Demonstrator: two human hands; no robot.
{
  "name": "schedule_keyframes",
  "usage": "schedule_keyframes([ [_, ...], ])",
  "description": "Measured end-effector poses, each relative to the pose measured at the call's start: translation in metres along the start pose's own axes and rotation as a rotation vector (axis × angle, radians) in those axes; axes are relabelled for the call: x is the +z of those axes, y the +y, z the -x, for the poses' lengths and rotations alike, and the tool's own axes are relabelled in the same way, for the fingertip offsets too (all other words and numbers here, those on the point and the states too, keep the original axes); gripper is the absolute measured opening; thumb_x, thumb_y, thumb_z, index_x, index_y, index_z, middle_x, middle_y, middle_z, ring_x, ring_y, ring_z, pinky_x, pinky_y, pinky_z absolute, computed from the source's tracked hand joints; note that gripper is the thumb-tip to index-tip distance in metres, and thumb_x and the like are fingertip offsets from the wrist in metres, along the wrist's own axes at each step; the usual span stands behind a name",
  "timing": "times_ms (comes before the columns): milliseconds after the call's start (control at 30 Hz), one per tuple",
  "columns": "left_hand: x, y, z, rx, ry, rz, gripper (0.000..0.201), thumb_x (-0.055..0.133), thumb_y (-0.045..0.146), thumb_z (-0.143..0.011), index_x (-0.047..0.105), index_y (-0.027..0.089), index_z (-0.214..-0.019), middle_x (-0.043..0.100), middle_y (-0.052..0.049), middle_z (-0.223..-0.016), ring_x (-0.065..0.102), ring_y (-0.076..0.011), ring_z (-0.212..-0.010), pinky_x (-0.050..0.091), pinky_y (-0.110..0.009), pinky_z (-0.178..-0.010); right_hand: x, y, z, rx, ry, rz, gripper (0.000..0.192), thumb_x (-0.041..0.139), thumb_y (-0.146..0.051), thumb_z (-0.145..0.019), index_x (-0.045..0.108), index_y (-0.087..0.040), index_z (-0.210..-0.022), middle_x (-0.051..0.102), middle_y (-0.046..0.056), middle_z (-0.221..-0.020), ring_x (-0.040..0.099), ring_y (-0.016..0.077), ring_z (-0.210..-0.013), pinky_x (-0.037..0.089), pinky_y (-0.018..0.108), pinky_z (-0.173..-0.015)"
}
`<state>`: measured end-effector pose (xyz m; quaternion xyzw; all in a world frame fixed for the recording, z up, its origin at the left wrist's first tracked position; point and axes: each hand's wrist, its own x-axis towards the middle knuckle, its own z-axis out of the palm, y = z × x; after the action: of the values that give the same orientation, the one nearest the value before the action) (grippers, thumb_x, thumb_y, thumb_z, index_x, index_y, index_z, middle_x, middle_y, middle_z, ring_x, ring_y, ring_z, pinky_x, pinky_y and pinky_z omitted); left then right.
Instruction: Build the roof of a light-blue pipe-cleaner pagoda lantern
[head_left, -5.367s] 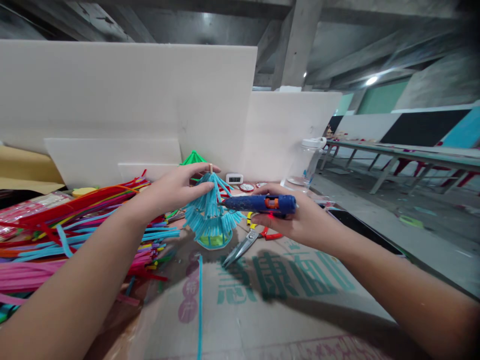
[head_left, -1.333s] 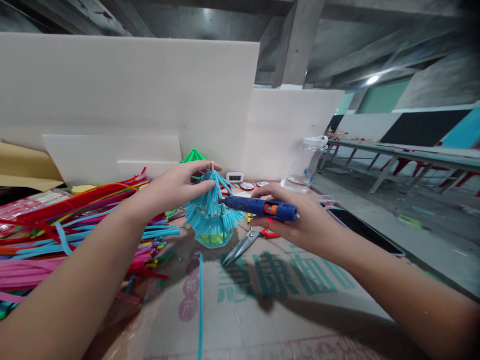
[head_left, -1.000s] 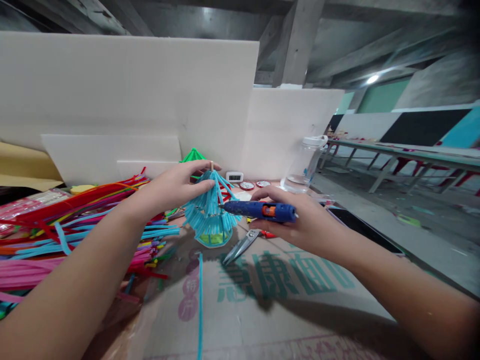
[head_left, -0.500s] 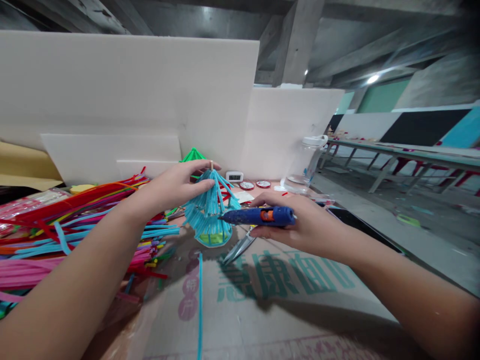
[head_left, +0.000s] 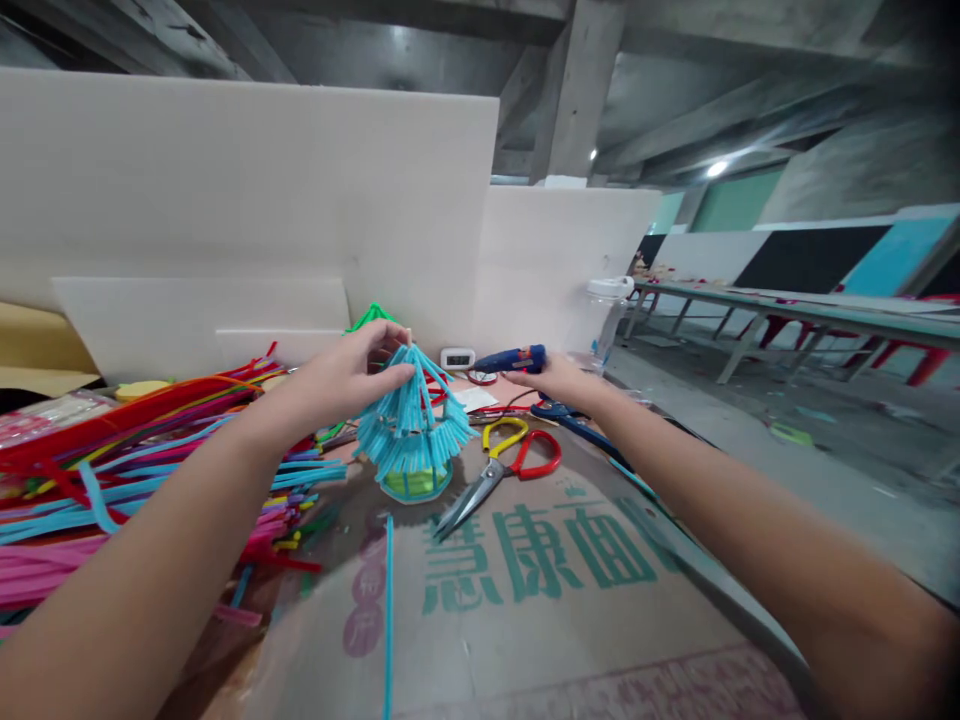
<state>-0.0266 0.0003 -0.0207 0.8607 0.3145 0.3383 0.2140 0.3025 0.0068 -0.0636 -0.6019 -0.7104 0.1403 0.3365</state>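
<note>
A small blue tiered tower of pipe cleaners (head_left: 405, 430), with a green base inside, stands upright on the cardboard. My left hand (head_left: 367, 370) is closed at its pointed top, thumb on the front, some fingers hidden behind. Off to the right, my right hand (head_left: 559, 380) grips a blue glue gun (head_left: 510, 360), its nozzle pointing left near the small white digital clock. Between the hands and nearer to me lie scissors (head_left: 487, 480) with one yellow and one red handle loop. A single blue pipe cleaner (head_left: 389, 610) lies lengthwise on the cardboard.
Heaped pipe cleaners (head_left: 150, 480) in many colours fill the left side. Behind stand white foam boards (head_left: 247, 190), a digital clock (head_left: 457, 358) and a clear bottle (head_left: 604, 315). Printed cardboard (head_left: 540, 630) covers the near surface. A long table (head_left: 810, 305) stands farther right.
My right hand has carried the glue gun away from the tower, back and to the right, uncovering the scissors' handles. My left hand stays at the tower's top. The view has shifted slightly.
</note>
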Motion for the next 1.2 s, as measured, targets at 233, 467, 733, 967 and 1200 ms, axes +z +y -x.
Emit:
schedule_keyframes([
  [233, -0.002, -0.005, 0.0, -0.015, -0.032, -0.003, 0.046, 0.059, 0.053, -0.088, 0.05, 0.021, -0.12, 0.064, -0.009, -0.117, 0.064, -0.0272, -0.104, 0.054, -0.042, -0.085, 0.032, 0.031, -0.045, 0.108, -0.071, 0.022, 0.028, 0.077, -0.034, -0.075, 0.071, -0.013, -0.092, 0.073, 0.006, -0.082, 0.062, 0.0182, -0.077, 0.048, 0.026, -0.069],
  [467, 0.0, -0.006, 0.0, 0.002, -0.019, 0.02, 0.045, 0.06, 0.051, -0.088, 0.05, 0.021, -0.12, 0.063, -0.01, -0.117, 0.063, -0.0267, -0.107, 0.053, -0.043, -0.089, 0.032, 0.046, -0.043, 0.142, -0.057, 0.001, 0.032, 0.079, -0.035, -0.072, 0.069, -0.014, -0.094, 0.071, 0.005, -0.078, 0.062, 0.016, -0.07, 0.048, 0.024, -0.065],
  [733, 0.001, -0.002, 0.002, 0.026, 0.02, -0.001, 0.042, 0.06, 0.043, -0.087, 0.052, 0.016, -0.119, 0.064, -0.013, -0.119, 0.062, -0.0265, -0.111, 0.05, -0.044, -0.095, 0.018, -0.027, 0.032, -0.21, 0.446, -0.027, 0.028, 0.048, -0.04, -0.096, 0.055, -0.018, -0.112, 0.065, 0.009, -0.1, 0.059, 0.0177, -0.088, 0.048, 0.032, -0.08],
  [967, 0.0, 0.0, 0.001, 0.036, 0.035, -0.06, 0.041, 0.059, 0.043, -0.088, 0.052, 0.017, -0.119, 0.064, -0.011, -0.12, 0.062, -0.0255, -0.11, 0.05, -0.043, -0.095, 0.074, -0.122, 0.123, -1.097, -0.356, 0.449, 0.032, 0.043, -0.017, -0.099, 0.056, -0.023, -0.129, 0.067, 0.001, -0.083, 0.057, 0.014, -0.068, 0.038, 0.028, -0.061],
  [1200, 0.001, -0.003, 0.0, 0.043, 0.031, -0.047, 0.042, 0.06, 0.043, -0.088, 0.052, 0.017, -0.12, 0.063, -0.011, -0.119, 0.061, -0.0255, -0.11, 0.05, -0.042, -0.094, 0.123, -0.11, 0.116, -1.176, -0.41, 0.528, 0.015, 0.043, -0.019, -0.099, 0.058, -0.018, -0.102, 0.067, -0.001, -0.073, 0.056, 0.0135, -0.06, 0.035, 0.03, -0.056],
])
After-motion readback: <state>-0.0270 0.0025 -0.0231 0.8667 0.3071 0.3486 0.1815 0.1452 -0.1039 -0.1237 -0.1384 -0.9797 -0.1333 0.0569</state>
